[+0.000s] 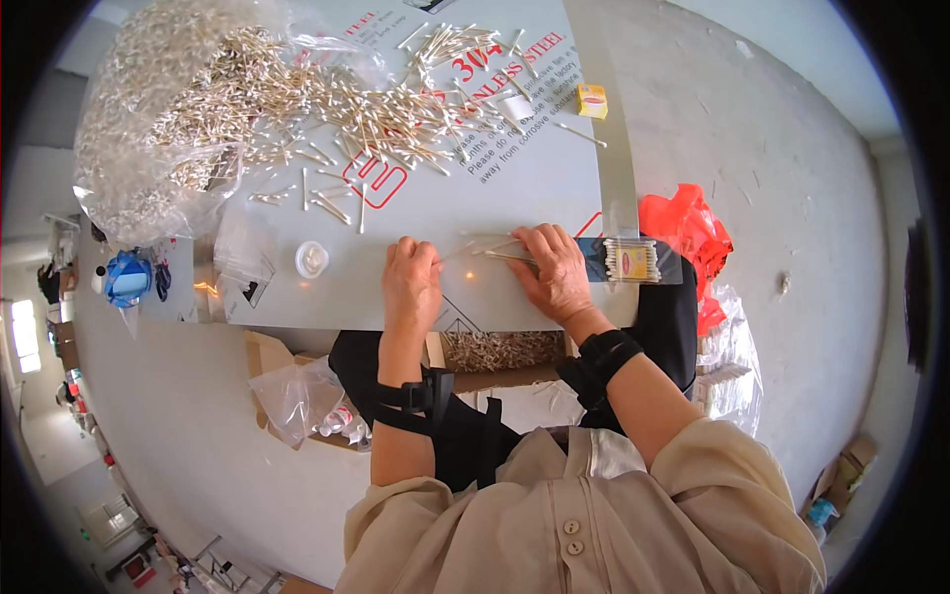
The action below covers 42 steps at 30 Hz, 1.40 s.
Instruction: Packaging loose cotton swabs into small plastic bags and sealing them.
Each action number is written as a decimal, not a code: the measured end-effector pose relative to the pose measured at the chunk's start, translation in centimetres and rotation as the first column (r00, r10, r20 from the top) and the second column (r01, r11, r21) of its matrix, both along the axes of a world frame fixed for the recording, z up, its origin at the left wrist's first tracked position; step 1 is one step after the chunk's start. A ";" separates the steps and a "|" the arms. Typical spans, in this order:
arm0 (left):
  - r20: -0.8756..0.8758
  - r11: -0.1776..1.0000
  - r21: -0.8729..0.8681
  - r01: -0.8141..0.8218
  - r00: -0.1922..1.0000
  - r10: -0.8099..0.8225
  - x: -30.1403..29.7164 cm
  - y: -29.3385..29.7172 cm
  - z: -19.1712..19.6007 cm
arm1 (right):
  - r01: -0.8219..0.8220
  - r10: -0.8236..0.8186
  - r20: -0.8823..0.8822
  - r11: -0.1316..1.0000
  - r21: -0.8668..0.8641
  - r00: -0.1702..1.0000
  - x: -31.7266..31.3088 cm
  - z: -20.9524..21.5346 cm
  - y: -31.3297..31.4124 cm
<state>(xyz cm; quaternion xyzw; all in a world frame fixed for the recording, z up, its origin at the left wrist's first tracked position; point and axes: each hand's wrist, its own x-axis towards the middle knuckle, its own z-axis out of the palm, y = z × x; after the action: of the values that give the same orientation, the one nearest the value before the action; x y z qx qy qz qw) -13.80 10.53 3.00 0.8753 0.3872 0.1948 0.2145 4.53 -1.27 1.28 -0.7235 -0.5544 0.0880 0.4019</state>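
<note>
The cotton swabs (508, 256) by the right hand (550, 274) are thin, pale sticks with white, fuzzy tips. They poke out from under its fingers, above the table (327, 307). Those fingers curl down, but I cannot tell how tightly they hold. The left hand (412, 282) has its thumb and fingertips together, pinching some thin, see-through plastic (459, 251). I count at least two swabs here. The big swab heap (386, 114), at eleven o'clock from the left hand, has too many to count. One flat swab pack (633, 261) with a yellow label lies at three o'clock from the right hand. One round white tub (312, 259) sits at nine o'clock from the left hand.
</note>
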 end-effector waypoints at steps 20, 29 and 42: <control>0.187 0.998 0.000 0.060 0.981 -0.059 5.6 3.0 -1.2 | -0.011 0.013 0.092 1.000 -0.022 0.996 0.3 -0.4 -0.1; -0.278 0.712 0.114 -0.693 0.666 0.693 0.7 10.3 -0.2 | -0.023 0.026 0.068 0.998 -0.051 0.997 0.2 0.0 0.2; -0.158 0.792 0.077 -0.606 0.776 0.610 0.4 7.4 -2.1 | -0.028 0.030 0.066 0.999 -0.022 0.997 0.2 0.0 0.2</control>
<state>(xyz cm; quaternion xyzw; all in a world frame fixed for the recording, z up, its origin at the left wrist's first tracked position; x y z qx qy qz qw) -13.39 17.98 0.93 0.7194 0.6640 0.1802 0.0957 4.78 -1.10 1.29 -0.7221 -0.5769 0.0756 0.3741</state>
